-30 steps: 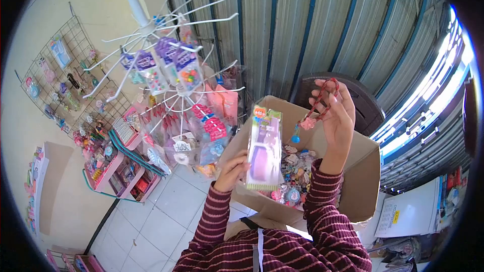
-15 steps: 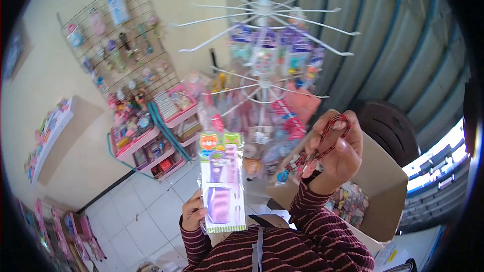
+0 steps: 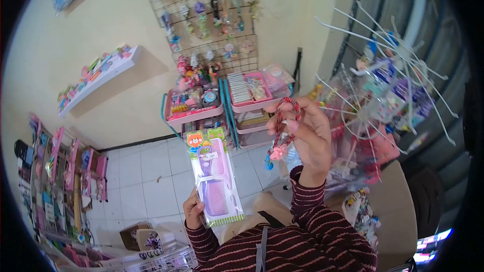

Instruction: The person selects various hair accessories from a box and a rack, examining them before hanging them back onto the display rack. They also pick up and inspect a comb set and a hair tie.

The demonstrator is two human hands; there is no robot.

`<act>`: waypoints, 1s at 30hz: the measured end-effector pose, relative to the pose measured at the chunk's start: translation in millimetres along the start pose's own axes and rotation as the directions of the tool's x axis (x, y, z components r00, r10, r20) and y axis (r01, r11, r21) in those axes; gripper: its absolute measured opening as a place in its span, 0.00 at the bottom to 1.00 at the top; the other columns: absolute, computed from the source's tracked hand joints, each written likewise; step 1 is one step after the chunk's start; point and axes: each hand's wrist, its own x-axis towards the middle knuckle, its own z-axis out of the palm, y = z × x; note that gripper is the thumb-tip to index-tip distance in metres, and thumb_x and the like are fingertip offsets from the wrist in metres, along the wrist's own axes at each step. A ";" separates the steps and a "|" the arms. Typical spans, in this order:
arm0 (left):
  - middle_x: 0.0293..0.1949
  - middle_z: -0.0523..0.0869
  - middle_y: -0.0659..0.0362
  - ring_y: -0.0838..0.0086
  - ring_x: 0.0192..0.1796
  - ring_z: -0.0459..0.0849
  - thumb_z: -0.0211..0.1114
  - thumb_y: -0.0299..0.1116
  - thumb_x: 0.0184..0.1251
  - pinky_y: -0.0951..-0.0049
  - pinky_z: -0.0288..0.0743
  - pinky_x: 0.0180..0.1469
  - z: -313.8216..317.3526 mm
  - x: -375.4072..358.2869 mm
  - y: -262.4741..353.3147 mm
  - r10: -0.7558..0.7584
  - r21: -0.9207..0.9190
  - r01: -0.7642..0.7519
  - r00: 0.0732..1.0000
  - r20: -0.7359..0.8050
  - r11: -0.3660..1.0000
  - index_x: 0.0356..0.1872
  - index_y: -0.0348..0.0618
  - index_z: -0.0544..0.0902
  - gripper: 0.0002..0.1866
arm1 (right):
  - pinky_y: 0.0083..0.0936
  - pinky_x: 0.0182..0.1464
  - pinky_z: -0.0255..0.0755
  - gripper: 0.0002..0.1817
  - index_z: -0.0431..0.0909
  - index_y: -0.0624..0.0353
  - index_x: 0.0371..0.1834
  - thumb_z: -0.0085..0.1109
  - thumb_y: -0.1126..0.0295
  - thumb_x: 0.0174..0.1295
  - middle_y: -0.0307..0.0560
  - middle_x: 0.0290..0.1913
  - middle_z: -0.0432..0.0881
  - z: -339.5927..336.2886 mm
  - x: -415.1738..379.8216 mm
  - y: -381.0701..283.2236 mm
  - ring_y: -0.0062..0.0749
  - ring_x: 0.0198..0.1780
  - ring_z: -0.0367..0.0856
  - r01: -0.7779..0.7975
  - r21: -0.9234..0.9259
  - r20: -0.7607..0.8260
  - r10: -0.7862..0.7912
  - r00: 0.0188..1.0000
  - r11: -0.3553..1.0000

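Note:
My left hand (image 3: 193, 209) grips the lower left edge of a clear comb pack (image 3: 218, 199). Inside it are purple and pink combs on a card with a bear and a frog at its top. My right hand (image 3: 311, 133), raised to the right of the pack, pinches a looped red braided cord strap (image 3: 289, 100). A pink charm (image 3: 276, 152) and a blue charm (image 3: 268, 163) dangle from the cord, apart from the comb pack.
A white wire display rack (image 3: 403, 53) with hanging packets stands at right, above a cardboard box (image 3: 396, 211) of small items. Pink trolleys (image 3: 196, 115) stand by the wall beneath a wire grid (image 3: 201, 20). A white shelf (image 3: 103, 79) hangs at left.
The view has turned left, so the display rack and box now appear farther right. My right hand has come closer to the comb pack, the strap still in its fingers.

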 end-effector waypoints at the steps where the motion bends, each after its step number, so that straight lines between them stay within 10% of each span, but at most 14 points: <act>1: 0.28 0.73 0.53 0.75 0.30 0.67 0.54 0.39 0.44 0.78 0.60 0.36 1.9 5.9 1.2 -0.005 0.019 0.005 1.000 -0.017 1.000 0.09 0.39 0.61 0.17 | 0.26 0.39 0.68 0.12 0.65 0.65 0.41 0.46 0.80 0.52 0.57 0.43 0.72 -1.8 9.6 9.3 0.34 0.37 0.74 -0.004 -0.041 0.001 0.004 1.000 0.999; 5: 0.47 0.69 0.41 0.69 0.40 0.70 0.55 0.33 0.44 0.76 0.59 0.43 -7.9 33.3 -5.5 -0.020 -0.001 0.020 1.000 -0.002 1.000 0.10 0.34 0.65 0.15 | 0.27 0.40 0.69 0.14 0.64 0.64 0.44 0.45 0.80 0.52 0.58 0.43 0.71 -15.7 43.7 41.1 0.34 0.39 0.74 -0.025 -0.003 0.021 0.025 0.999 1.000; 13: 0.35 0.71 0.50 0.76 0.31 0.64 0.54 0.32 0.46 0.80 0.55 0.33 3.4 121.0 -13.6 -0.080 0.035 0.082 0.995 -0.062 0.996 0.10 0.37 0.61 0.15 | 0.26 0.40 0.68 0.13 0.66 0.64 0.42 0.46 0.78 0.52 0.57 0.43 0.71 -60.9 105.8 72.5 0.32 0.37 0.73 -0.002 0.031 -0.114 0.005 0.993 1.000; 30: 0.42 0.70 0.46 0.70 0.41 0.68 0.54 0.31 0.48 0.74 0.57 0.46 75.3 291.3 -36.2 0.235 -0.118 -0.219 0.963 0.134 0.968 0.11 0.35 0.62 0.15 | 0.24 0.40 0.66 0.10 0.67 0.67 0.39 0.46 0.78 0.52 0.53 0.40 0.74 -107.0 123.8 90.1 0.28 0.35 0.74 -0.037 -0.204 -0.486 -0.068 0.871 0.978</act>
